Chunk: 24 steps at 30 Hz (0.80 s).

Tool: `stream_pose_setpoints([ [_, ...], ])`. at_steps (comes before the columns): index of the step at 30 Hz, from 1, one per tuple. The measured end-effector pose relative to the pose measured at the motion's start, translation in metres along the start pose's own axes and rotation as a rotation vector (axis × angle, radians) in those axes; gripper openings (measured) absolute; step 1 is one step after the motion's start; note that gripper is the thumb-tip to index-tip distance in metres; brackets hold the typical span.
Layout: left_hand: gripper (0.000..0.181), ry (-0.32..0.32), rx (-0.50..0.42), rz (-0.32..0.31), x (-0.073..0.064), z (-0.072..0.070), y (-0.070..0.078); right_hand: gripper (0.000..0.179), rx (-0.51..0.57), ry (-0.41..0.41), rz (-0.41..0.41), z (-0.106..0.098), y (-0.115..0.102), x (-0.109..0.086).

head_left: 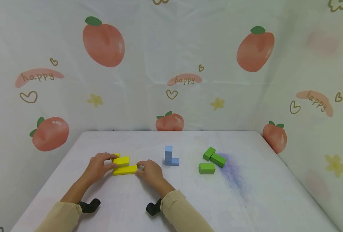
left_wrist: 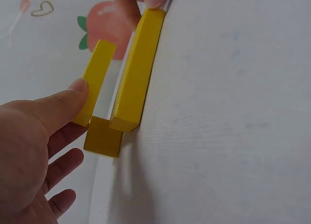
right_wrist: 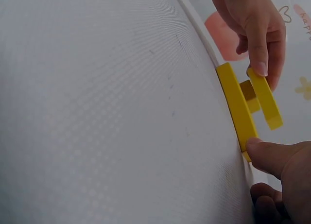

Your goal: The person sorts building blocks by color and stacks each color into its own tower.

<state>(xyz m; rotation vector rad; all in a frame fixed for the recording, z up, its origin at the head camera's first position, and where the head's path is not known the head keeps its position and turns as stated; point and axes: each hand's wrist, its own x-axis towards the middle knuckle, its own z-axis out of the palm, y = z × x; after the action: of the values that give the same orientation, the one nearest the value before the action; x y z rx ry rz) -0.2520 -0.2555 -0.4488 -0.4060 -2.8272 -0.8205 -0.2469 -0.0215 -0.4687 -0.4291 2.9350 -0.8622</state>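
Note:
Between thumb and fingertips, my left hand [head_left: 97,167] pinches a short yellow block [left_wrist: 98,80], raised off the table. A long yellow block [head_left: 125,170] lies on the table in front of it. My right hand [head_left: 150,172] pinches the right end of that long block, its thumb [right_wrist: 260,148] against the end. Behind these two, a third yellow block [left_wrist: 103,137] shows partly; the held block and the left fingers hide much of it in the head view.
Right of my right hand, light blue blocks [head_left: 168,154] stand as a small stack with one lying block at the base. Three green blocks [head_left: 207,168] lie farther right, two of them touching. A purple smudge [head_left: 232,170] marks the white table [head_left: 264,199].

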Motion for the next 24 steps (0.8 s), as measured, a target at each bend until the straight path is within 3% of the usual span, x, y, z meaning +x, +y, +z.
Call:
stream_pose_setpoints([
  [10, 0.034, -0.073, -0.065, -0.005, -0.011, 0.002, -0.004, 0.033, 0.012, -0.006, 0.004, 0.001, 0.001, 0.001],
  [18, 0.035, -0.086, -0.086, 0.000, -0.015, 0.005, -0.005, 0.033, 0.018, -0.001, 0.000, 0.001, 0.002, 0.001],
  [24, 0.036, -0.096, -0.094, -0.035, -0.015, 0.007, -0.005, 0.033, -0.003, 0.001, -0.010, 0.001, 0.002, 0.000],
])
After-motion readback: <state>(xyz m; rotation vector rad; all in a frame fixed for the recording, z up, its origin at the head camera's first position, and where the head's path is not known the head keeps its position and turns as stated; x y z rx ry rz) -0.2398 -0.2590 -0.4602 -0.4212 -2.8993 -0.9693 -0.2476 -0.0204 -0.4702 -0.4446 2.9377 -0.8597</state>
